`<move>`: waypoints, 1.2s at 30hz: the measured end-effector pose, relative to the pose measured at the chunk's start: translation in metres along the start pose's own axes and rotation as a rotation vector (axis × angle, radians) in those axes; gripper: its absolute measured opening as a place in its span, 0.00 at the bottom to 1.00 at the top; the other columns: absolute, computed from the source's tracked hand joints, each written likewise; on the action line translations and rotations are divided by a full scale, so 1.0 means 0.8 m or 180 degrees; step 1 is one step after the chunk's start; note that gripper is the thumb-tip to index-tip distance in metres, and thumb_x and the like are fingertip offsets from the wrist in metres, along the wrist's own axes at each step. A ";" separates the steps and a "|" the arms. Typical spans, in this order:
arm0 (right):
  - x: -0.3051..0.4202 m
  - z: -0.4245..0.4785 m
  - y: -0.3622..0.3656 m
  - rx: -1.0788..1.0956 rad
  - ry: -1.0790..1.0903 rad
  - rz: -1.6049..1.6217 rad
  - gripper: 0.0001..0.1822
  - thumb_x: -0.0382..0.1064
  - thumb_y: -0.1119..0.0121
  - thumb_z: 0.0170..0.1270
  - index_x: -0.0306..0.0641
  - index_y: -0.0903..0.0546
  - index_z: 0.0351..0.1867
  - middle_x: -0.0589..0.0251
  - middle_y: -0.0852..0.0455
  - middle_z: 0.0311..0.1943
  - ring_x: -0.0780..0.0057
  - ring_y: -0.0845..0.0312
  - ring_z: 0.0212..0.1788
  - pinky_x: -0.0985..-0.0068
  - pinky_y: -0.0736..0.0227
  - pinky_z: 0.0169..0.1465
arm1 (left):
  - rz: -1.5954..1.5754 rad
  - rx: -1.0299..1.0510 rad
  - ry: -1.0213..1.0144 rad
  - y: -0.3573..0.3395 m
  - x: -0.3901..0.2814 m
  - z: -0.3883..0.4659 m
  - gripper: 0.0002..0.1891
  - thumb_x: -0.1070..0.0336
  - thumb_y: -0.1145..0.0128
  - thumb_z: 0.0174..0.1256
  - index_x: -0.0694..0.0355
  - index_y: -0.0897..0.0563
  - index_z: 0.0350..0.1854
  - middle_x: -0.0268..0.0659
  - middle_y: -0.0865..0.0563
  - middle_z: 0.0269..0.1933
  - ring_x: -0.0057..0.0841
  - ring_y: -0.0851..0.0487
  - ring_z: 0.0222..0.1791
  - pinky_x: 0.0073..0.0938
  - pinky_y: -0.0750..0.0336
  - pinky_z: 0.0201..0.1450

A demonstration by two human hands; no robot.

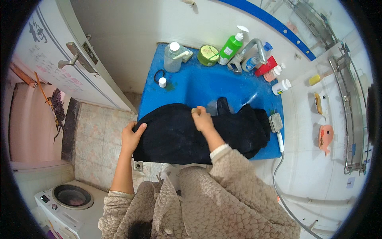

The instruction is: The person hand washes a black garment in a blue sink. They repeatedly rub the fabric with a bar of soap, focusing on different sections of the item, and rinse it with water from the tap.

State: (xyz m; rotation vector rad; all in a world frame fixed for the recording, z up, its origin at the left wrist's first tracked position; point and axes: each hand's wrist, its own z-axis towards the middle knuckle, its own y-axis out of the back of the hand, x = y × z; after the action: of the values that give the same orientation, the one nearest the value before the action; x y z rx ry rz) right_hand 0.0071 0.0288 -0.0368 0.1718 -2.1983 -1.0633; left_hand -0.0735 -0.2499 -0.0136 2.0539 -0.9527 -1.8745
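A black cloth garment (pixel 176 134) lies spread over the front of a blue washbasin counter (pixel 191 80), its front edge hanging at the counter's rim. At the garment's left edge, my left hand (pixel 132 136) pinches the fabric between thumb and fingers. My right hand (pixel 203 119) grips the fabric near its upper middle edge, with the fingers curled in. Part of the garment reaches into the basin beside something pale and whitish. Its right part is bunched up next to a shower head (pixel 275 122).
Behind the basin stand a metal faucet (pixel 250 53), a green pump bottle (pixel 231 49), a round green tub (pixel 208 55) and a clear bottle (pixel 173 58). A white bottle (pixel 281 87) is at right. An open door (pixel 89 68) and a washing machine (pixel 67 209) are at left.
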 end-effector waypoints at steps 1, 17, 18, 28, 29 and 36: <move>0.025 -0.031 -0.003 -0.0095 0.0248 -0.0073 0.28 0.59 0.51 0.63 0.57 0.32 0.63 0.48 0.30 0.59 0.49 0.35 0.62 0.49 0.36 0.57 | -0.0103 -0.0041 -0.0010 0.000 0.002 0.003 0.18 0.53 0.38 0.58 0.68 0.19 0.35 0.49 0.16 0.30 0.39 0.17 0.32 0.34 0.26 0.37; 0.150 -0.133 -0.031 0.0147 0.2388 -0.1623 0.26 0.56 0.39 0.56 0.49 0.24 0.54 0.55 0.26 0.53 0.59 0.33 0.59 0.49 0.37 0.57 | -0.0277 0.0048 -0.0759 0.004 0.012 -0.026 0.14 0.64 0.37 0.56 0.68 0.20 0.41 0.51 0.18 0.40 0.45 0.20 0.41 0.35 0.27 0.46; 0.137 -0.130 -0.061 -0.0464 0.2983 -0.1549 0.24 0.56 0.38 0.54 0.52 0.22 0.51 0.56 0.25 0.52 0.61 0.32 0.58 0.47 0.39 0.58 | -0.0231 -0.0055 -0.0519 0.004 0.013 -0.029 0.12 0.68 0.35 0.51 0.67 0.19 0.37 0.48 0.18 0.37 0.46 0.21 0.41 0.36 0.28 0.47; 0.144 -0.055 -0.022 -0.0123 0.1193 -0.1657 0.22 0.52 0.44 0.61 0.47 0.22 0.53 0.51 0.25 0.55 0.57 0.31 0.60 0.52 0.33 0.53 | -0.0427 -0.0763 -0.0882 -0.007 0.042 -0.040 0.10 0.70 0.34 0.50 0.69 0.19 0.31 0.47 0.16 0.37 0.45 0.20 0.40 0.37 0.27 0.46; 0.162 -0.106 -0.035 -0.0063 0.1748 -0.2135 0.22 0.52 0.41 0.58 0.45 0.22 0.52 0.50 0.24 0.54 0.58 0.29 0.58 0.53 0.32 0.51 | -0.0541 -0.0820 -0.0801 -0.012 0.044 -0.041 0.10 0.70 0.33 0.49 0.70 0.19 0.32 0.47 0.16 0.37 0.45 0.20 0.41 0.37 0.27 0.47; 0.107 -0.073 -0.049 -0.1245 0.2319 -0.1978 0.18 0.49 0.39 0.56 0.56 0.21 0.50 0.68 0.26 0.52 0.62 0.31 0.54 0.59 0.34 0.47 | -0.0313 -0.0813 -0.0895 -0.010 0.052 -0.042 0.11 0.69 0.34 0.51 0.70 0.18 0.34 0.49 0.16 0.39 0.43 0.19 0.41 0.35 0.27 0.48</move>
State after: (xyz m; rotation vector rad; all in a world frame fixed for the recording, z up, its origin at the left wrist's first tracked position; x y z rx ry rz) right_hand -0.0277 -0.0682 0.0043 0.9438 -1.2677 -1.4414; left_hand -0.0398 -0.2766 -0.0466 1.7509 -0.6343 -2.2475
